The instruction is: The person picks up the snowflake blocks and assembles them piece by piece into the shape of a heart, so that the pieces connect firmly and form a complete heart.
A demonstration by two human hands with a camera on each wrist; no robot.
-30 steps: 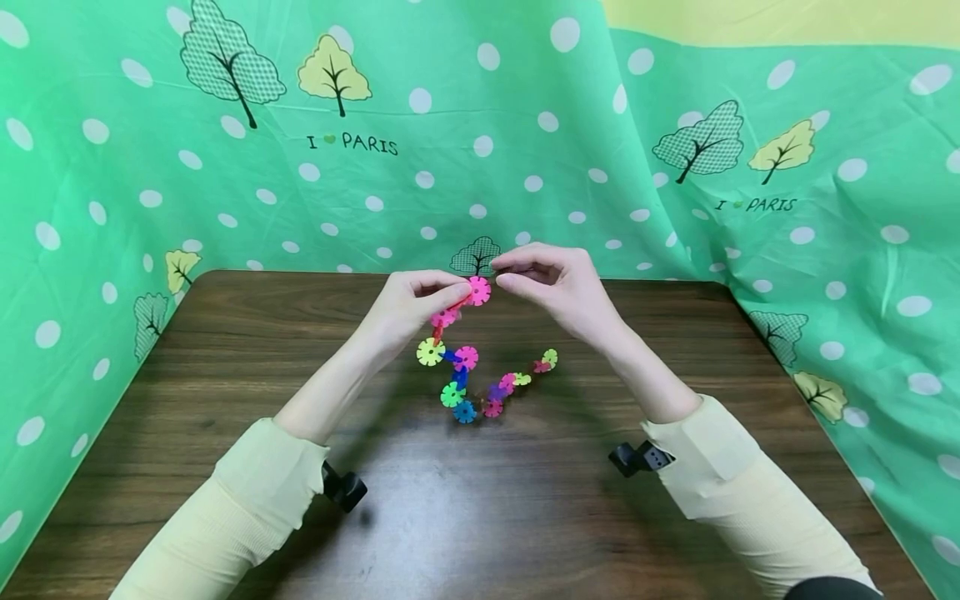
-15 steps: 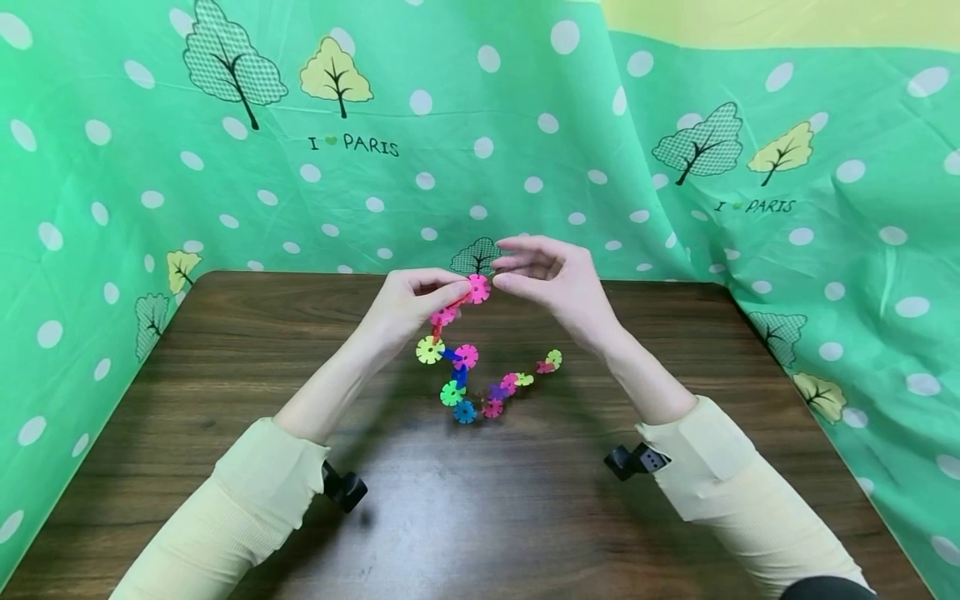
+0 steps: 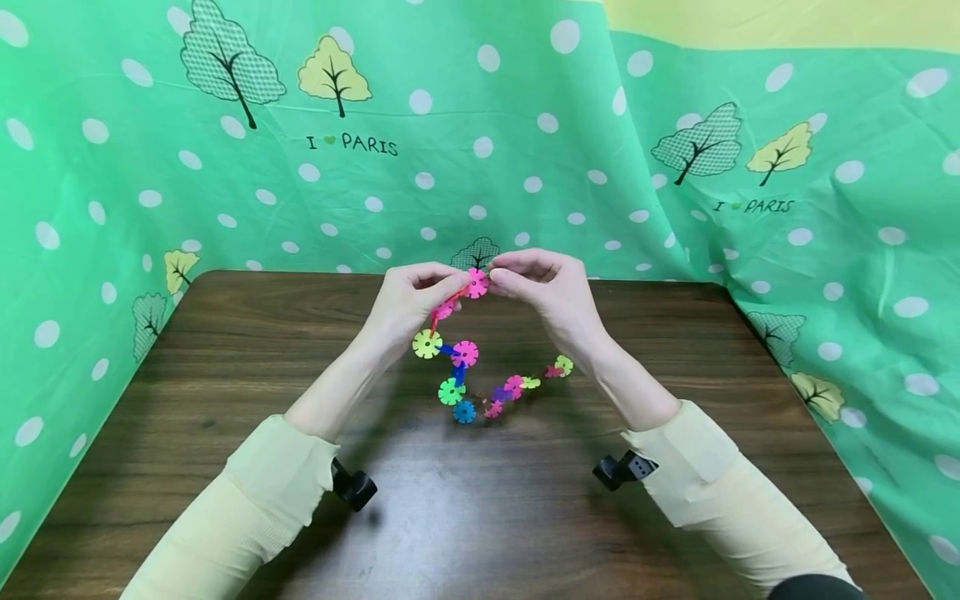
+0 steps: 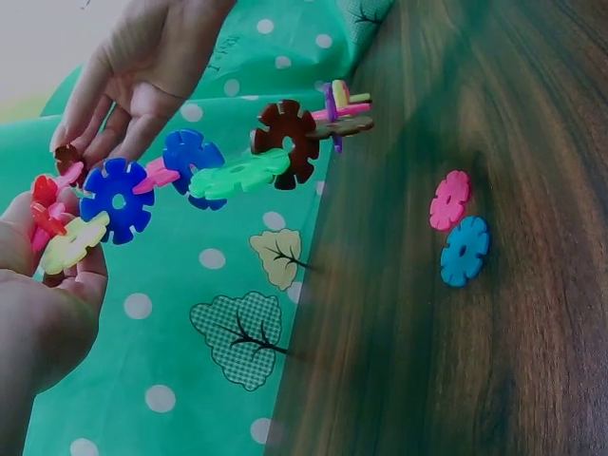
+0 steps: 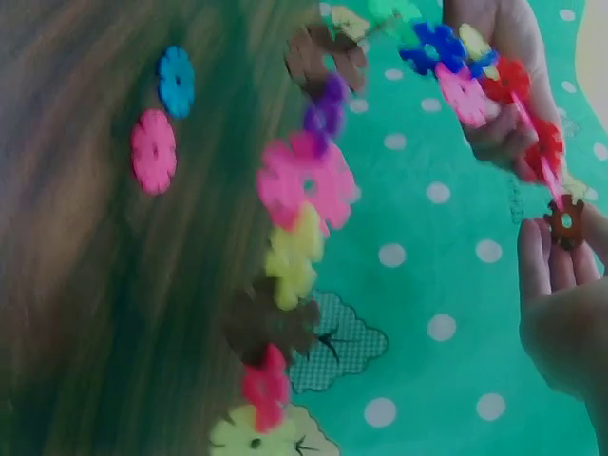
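Note:
A long chain of slotted plastic snowflake discs hangs above the table from my left hand (image 3: 405,308), which pinches it near its upper end. The pink disc (image 3: 476,283) stands between both hands. In the right wrist view, a brown disc (image 5: 565,224) joins the chain's end, with the fingers of my right hand (image 5: 570,328) around it. My right hand (image 3: 551,292) mostly hides that disc in the head view. Below my left hand the chain runs through a yellow disc (image 3: 427,344) and a green disc (image 3: 452,391), then rises to a yellow-green end disc (image 3: 564,365).
A blue disc (image 4: 465,252) and a pink disc (image 4: 450,200) lie loose on the dark wooden table (image 3: 420,517), below the chain. Green dotted cloth (image 3: 480,192) hangs behind the table and along both sides. Small black cameras sit at both cuffs.
My right fingers, spread wider half a second ago, have come together beside the pink disc. Both hands have shifted slightly left, and the chain's free end has swung right.

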